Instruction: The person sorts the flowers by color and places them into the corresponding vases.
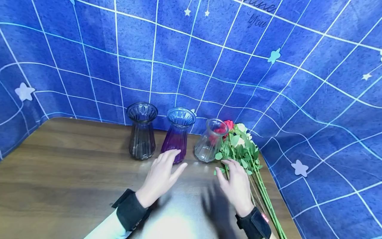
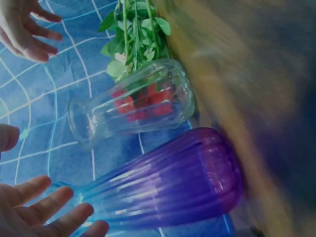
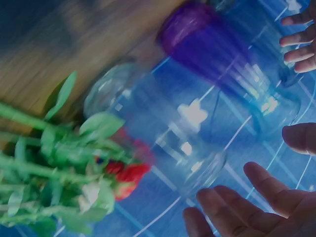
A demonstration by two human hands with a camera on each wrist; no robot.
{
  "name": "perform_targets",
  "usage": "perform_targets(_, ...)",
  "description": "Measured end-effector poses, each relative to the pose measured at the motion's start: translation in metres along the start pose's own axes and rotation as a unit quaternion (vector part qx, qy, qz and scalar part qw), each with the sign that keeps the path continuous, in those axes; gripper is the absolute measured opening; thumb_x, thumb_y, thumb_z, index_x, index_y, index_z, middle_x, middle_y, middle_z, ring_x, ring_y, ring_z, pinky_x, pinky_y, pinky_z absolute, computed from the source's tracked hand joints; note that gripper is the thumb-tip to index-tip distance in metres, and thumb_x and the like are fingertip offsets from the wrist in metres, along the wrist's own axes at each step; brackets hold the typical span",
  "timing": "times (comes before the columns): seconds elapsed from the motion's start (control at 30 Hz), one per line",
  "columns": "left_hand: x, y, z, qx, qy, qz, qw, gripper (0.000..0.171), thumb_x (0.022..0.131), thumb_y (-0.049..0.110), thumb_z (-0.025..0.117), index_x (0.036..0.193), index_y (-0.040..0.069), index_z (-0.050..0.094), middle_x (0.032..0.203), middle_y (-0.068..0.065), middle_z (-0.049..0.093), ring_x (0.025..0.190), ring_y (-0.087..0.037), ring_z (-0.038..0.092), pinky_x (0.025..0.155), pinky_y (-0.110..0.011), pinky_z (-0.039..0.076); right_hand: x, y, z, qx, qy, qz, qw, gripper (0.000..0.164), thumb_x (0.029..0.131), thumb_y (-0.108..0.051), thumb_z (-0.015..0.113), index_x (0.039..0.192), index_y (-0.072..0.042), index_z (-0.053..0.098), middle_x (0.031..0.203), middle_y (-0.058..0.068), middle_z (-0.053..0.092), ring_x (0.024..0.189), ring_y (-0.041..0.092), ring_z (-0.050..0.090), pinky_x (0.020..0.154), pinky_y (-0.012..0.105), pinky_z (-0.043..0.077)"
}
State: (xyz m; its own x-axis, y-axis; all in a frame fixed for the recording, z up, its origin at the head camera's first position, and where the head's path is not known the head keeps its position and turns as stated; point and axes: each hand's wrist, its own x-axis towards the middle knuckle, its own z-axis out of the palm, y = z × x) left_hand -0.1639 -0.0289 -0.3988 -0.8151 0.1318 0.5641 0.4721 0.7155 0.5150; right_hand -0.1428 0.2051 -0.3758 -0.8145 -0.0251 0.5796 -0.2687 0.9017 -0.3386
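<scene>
My left hand (image 1: 162, 171) hovers in front of the purple-and-blue vase (image 1: 174, 141), fingers extended and nothing in them. My right hand (image 1: 237, 184) hangs near the clear glass vase (image 1: 205, 146) and over the flower stems, its fingers loosely bent and holding nothing. In the left wrist view the left fingers (image 2: 47, 210) overlap the purple vase's blue neck. The right fingers (image 3: 232, 207) in the right wrist view lie close by the clear vase's rim. Red roses (image 1: 228, 125) and white roses (image 1: 241, 128) with long green stems (image 1: 268, 199) lie right of the clear vase.
A dark grey glass vase (image 1: 142, 136) stands upright at the left of the row. The wooden table (image 1: 74, 176) ends at a blue cloth backdrop (image 1: 134, 76) with a white grid and stars, rising behind and at the right.
</scene>
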Motion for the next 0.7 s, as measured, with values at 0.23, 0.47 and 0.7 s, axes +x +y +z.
perform_targets(0.23, 0.034, 0.014, 0.024, -0.056, 0.012, 0.014, 0.9983, 0.039, 0.091, 0.035, 0.060, 0.121, 0.010, 0.058, 0.115, -0.006, 0.062, 0.108, -0.022, 0.058, 0.091, -0.040, 0.048, 0.006, 0.028, -0.010, -0.013, 0.015, 0.020, 1.000, 0.025, 0.083, -0.018, 0.068, 0.103, -0.003, 0.066, 0.087, 0.011, 0.064, 0.074, 0.023, 0.059, 0.060, 0.035, 0.047)
perform_targets(0.47, 0.063, 0.024, 0.048, -0.099, -0.016, -0.015, 0.9949, 0.043, 0.091, 0.037, 0.058, 0.123, 0.009, 0.055, 0.117, -0.008, 0.061, 0.109, -0.025, 0.057, 0.092, -0.040, 0.048, 0.009, 0.050, -0.011, -0.019, -0.014, 0.066, 0.998, 0.021, 0.085, -0.017, 0.065, 0.101, -0.002, 0.067, 0.086, 0.011, 0.066, 0.068, 0.021, 0.058, 0.058, 0.032, 0.045)
perform_targets(0.7, 0.083, 0.025, 0.068, -0.116, -0.031, -0.046, 0.9917, 0.044, 0.091, 0.035, 0.059, 0.125, 0.008, 0.054, 0.119, -0.011, 0.060, 0.113, -0.026, 0.056, 0.094, -0.041, 0.048, 0.010, 0.070, -0.003, -0.019, -0.042, 0.097, 0.994, 0.018, 0.086, -0.017, 0.064, 0.096, -0.003, 0.068, 0.085, 0.011, 0.068, 0.069, 0.020, 0.061, 0.062, 0.036, 0.049)
